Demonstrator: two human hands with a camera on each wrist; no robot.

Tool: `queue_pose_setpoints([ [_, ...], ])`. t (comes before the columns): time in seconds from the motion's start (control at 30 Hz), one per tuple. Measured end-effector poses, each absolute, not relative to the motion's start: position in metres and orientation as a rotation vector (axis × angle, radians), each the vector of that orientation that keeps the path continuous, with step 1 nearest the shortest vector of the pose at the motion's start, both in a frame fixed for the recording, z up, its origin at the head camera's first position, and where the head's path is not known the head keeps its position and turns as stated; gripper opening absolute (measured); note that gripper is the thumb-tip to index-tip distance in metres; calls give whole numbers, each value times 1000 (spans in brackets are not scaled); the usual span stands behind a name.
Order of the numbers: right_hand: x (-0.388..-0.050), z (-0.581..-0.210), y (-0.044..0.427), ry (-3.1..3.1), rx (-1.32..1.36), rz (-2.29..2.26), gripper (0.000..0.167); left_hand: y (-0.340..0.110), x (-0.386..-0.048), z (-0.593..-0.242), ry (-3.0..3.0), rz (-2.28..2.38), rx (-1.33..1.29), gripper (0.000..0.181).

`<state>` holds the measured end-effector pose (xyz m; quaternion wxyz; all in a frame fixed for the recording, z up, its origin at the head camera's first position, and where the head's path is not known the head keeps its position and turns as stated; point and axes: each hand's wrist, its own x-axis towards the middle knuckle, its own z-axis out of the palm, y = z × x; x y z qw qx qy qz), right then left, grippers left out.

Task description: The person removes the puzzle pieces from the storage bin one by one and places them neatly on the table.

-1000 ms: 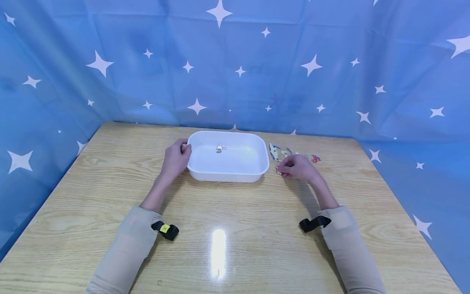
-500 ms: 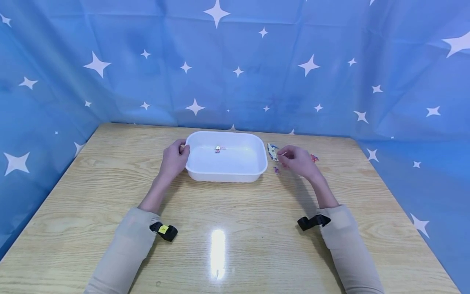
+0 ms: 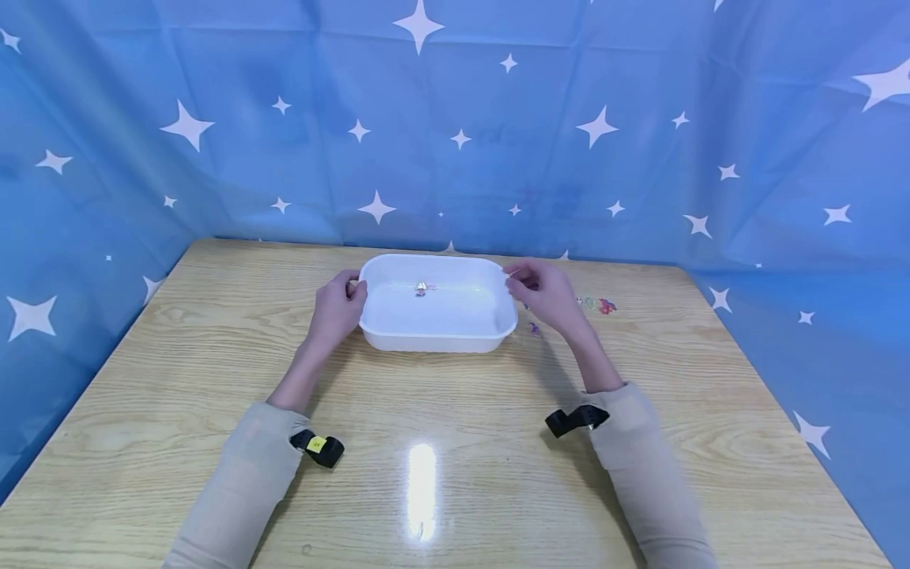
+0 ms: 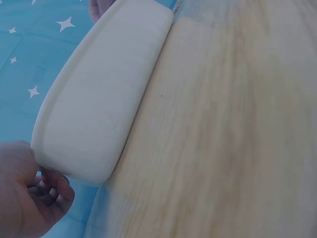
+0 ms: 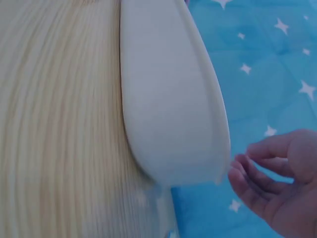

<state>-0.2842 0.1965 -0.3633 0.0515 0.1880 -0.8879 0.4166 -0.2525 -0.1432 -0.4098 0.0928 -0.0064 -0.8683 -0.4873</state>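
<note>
Tray (image 3: 455, 318) sits on the table (image 3: 512, 482); the left hand (image 3: 337, 309) pinches its left rim, while beside its right rim the right hand (image 3: 546, 294) bends empty, slightly parted fingers (image 5: 247, 192), contact unclear.

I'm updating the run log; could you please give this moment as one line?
left hand grips white tray; right hand at tray's right rim, contact unclear; small pieces inside tray; colourful pieces on table

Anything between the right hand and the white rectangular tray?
Nothing visible. The bare right hand is at the right end of the white rectangular tray; the small red piece lies right of the hand.
</note>
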Motion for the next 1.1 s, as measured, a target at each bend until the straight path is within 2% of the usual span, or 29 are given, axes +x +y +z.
queue_pose_setpoints([
  [0.4, -302, -374, 140, -2757, 663, 1390, 25, -142, -252, -410, -2569, -1465, -20, 41],
  [0.67, -313, -382, 108, -2895, 727, 1213, 30, -143, -251, -409, -2569, -1459, -25, 42],
  [0.97, -322, -394, 97, -3074, 863, 1045, 40, -141, -252, -410, -2562, -1441, -39, 40],
  [1.1, -321, -395, 94, -3094, 856, 1036, 38, -143, -252, -410, -2561, -1447, -34, 40],
])
